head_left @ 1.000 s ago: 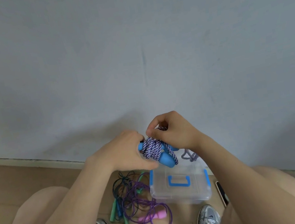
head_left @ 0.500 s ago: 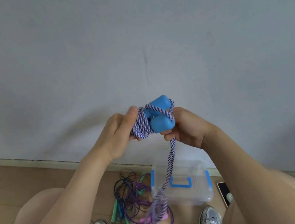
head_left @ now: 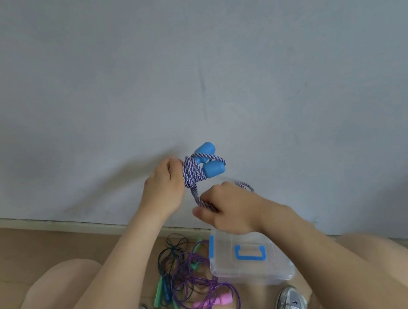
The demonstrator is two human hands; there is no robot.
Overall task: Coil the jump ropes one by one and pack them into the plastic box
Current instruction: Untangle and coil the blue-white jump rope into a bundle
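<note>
Blue-handled rope [head_left: 193, 173] half-coiled aloft, tangled ropes [head_left: 186, 281] lying beside the clear box [head_left: 271, 270].

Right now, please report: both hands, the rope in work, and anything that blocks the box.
Left hand grips the half-coiled blue-handled jump rope. Right hand pinches its loose tail. Lid of the plastic box looks shut.

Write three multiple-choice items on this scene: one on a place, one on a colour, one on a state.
1. Where is the plastic box? A on the lap; B on the floor; C on a shelf.
2. Handles of the held rope are: A pink; B green; C blue.
3. The right hand: A lies flat, open; B grips the rope; C lifts the box.
Answers: 1 B, it sits on the floor between the shoes. 2 C, both are blue. 3 B, its fingers curl round the rope.
</note>
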